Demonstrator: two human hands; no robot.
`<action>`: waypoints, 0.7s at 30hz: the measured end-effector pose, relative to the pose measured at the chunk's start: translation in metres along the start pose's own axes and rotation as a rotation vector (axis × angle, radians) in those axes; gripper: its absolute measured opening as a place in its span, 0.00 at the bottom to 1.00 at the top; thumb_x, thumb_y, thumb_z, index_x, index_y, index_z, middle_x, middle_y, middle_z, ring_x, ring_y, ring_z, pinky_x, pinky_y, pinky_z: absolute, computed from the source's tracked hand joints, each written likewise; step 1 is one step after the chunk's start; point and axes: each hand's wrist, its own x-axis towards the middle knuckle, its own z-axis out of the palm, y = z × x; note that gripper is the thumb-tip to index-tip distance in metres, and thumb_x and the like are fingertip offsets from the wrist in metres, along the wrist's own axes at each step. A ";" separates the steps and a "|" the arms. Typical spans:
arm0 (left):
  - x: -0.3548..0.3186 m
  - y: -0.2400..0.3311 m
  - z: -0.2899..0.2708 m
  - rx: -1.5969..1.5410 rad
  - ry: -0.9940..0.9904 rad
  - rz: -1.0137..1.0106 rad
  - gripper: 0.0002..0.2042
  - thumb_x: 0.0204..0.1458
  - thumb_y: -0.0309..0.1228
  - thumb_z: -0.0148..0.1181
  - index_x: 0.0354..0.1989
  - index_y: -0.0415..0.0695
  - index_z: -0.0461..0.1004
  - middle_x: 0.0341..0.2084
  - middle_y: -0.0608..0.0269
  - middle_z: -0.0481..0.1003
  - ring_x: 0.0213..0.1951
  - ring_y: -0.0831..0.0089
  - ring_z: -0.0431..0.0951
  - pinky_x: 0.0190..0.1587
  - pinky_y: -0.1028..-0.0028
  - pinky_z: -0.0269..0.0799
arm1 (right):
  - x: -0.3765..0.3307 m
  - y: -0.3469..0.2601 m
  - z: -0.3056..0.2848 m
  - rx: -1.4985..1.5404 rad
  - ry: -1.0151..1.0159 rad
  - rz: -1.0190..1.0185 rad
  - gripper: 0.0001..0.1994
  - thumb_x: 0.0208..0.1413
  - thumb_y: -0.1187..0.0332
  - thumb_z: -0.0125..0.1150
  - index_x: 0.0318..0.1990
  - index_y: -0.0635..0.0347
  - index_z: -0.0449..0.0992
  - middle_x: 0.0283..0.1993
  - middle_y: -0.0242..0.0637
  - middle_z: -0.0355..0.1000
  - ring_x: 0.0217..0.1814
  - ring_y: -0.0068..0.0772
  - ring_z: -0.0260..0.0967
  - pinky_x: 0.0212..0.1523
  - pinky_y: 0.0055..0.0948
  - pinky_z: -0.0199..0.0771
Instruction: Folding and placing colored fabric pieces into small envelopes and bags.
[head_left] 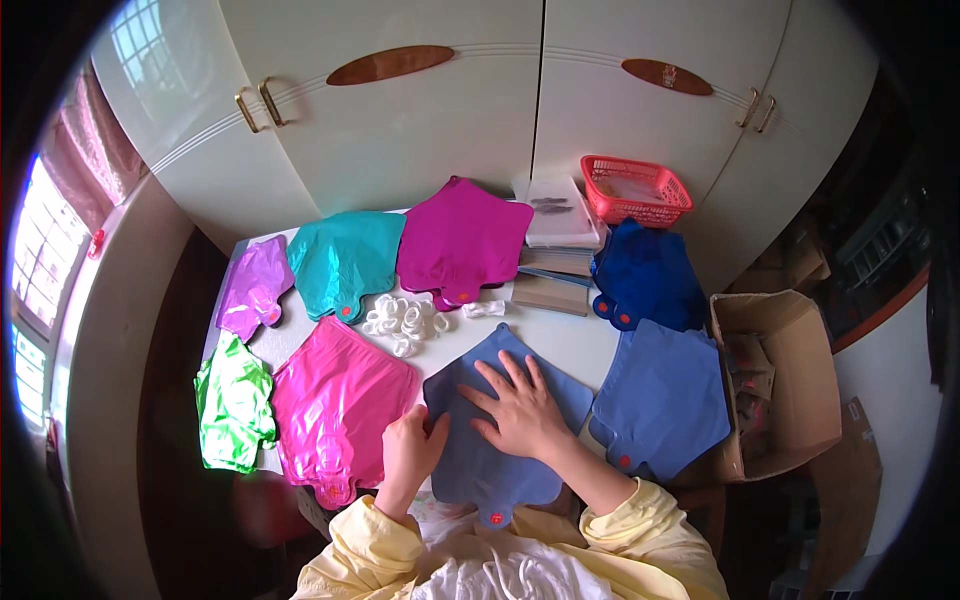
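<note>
A flat, matte blue star-shaped foil balloon (490, 455) lies in front of me, its round tab with a red dot toward my body. My right hand (520, 408) rests on its upper part, palm down with the fingers spread. At the balloon's left edge, my left hand (412, 448) is closed, with fingers curled and the thumb alongside. What it pinches, if anything, is hidden. Just left of that hand lies a stack of pink foil balloons (340, 400). Another stack of matte blue balloons (665, 400) sits to the right.
Farther back are purple (258, 285), teal (345, 260), magenta (465, 240) and dark blue balloons (650, 275). Green ones (235, 405) lie far left. White ribbon rolls (408, 320) are mid-table. A red basket (637, 190) and cardboard sheets (550, 295) stand behind; a carton (790, 390) is at right.
</note>
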 end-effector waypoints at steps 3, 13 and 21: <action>-0.004 0.014 -0.002 -0.236 -0.021 0.108 0.10 0.44 0.30 0.61 0.22 0.36 0.69 0.30 0.49 0.74 0.24 0.56 0.75 0.28 0.66 0.71 | 0.000 0.000 -0.001 0.033 -0.017 0.009 0.26 0.50 0.48 0.56 0.58 0.37 0.68 0.67 0.36 0.53 0.71 0.48 0.42 0.67 0.58 0.39; -0.008 0.031 0.023 -0.280 -0.064 0.262 0.06 0.41 0.24 0.59 0.22 0.35 0.69 0.51 0.39 0.68 0.44 0.48 0.75 0.44 0.63 0.72 | 0.001 0.008 0.001 0.077 -0.016 -0.048 0.24 0.50 0.56 0.56 0.54 0.55 0.70 0.62 0.39 0.61 0.68 0.44 0.50 0.67 0.50 0.46; -0.006 0.034 0.044 -0.102 0.088 0.502 0.05 0.39 0.23 0.56 0.25 0.34 0.70 0.50 0.38 0.68 0.55 0.44 0.66 0.58 0.58 0.63 | -0.001 0.015 0.008 0.337 0.259 0.072 0.14 0.51 0.64 0.56 0.38 0.69 0.72 0.49 0.46 0.67 0.58 0.48 0.61 0.59 0.40 0.60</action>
